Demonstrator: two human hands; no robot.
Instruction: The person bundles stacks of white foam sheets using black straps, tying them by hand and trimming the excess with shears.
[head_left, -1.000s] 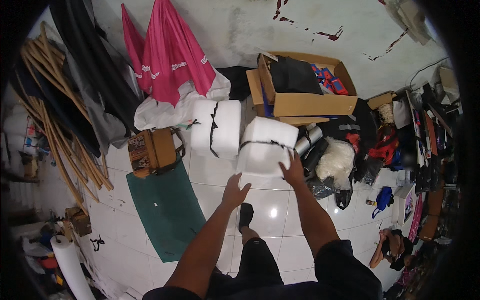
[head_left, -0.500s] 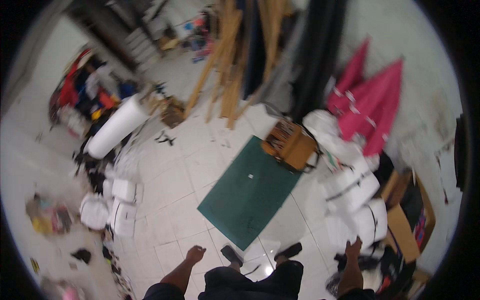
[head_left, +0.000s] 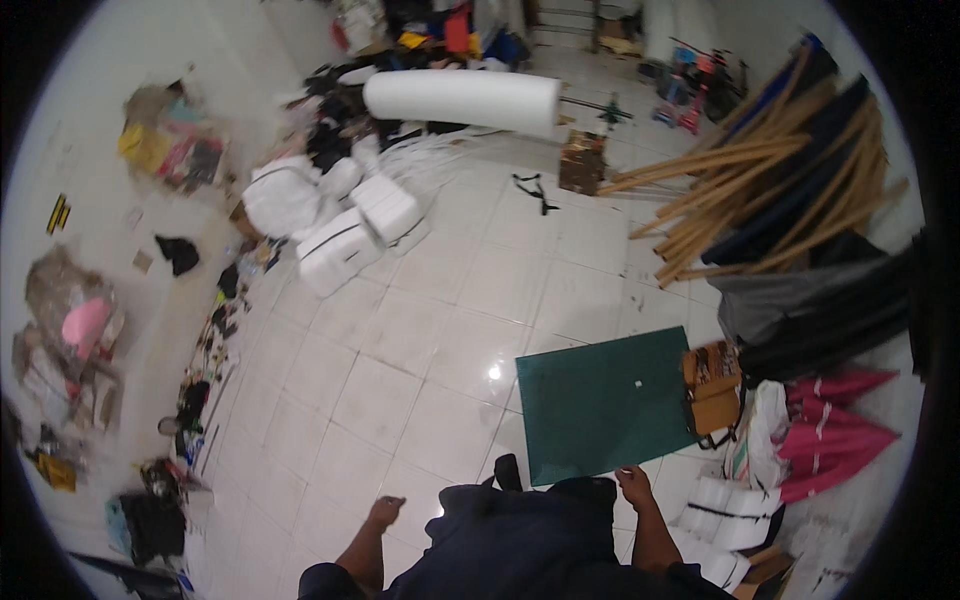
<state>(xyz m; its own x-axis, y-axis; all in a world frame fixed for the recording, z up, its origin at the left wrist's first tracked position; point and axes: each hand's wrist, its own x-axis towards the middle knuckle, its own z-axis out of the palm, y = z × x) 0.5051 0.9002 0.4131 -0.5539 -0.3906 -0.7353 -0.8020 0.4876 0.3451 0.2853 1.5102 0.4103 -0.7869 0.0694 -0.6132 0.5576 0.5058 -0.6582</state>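
My left hand (head_left: 386,511) hangs over the tiled floor, left of my body. Its fingers are loosely bent and slightly apart, with nothing visible in them. On the other side, my right hand (head_left: 633,487) hangs by the near edge of a dark green mat (head_left: 590,410), seemingly above it rather than on it. Its fingers point forward, loosely apart, and I see no object in them. A small white scrap (head_left: 638,384) lies on the mat. At the mat's right end sits a brown box-shaped bag (head_left: 716,404) with a dark strap.
White strapped bundles (head_left: 340,250) lie ahead left, below a big white roll (head_left: 460,100). Long cardboard tubes (head_left: 720,200) and dark fabric rolls (head_left: 830,310) spread at the right. Pink wrapped cloth (head_left: 835,430) and more white bundles (head_left: 730,510) stand near right. Scraps line the left wall.
My view has swung left, so the mat, bag and tubes now appear farther right. My right hand now appears beside the mat's near edge instead of by the white bundles.
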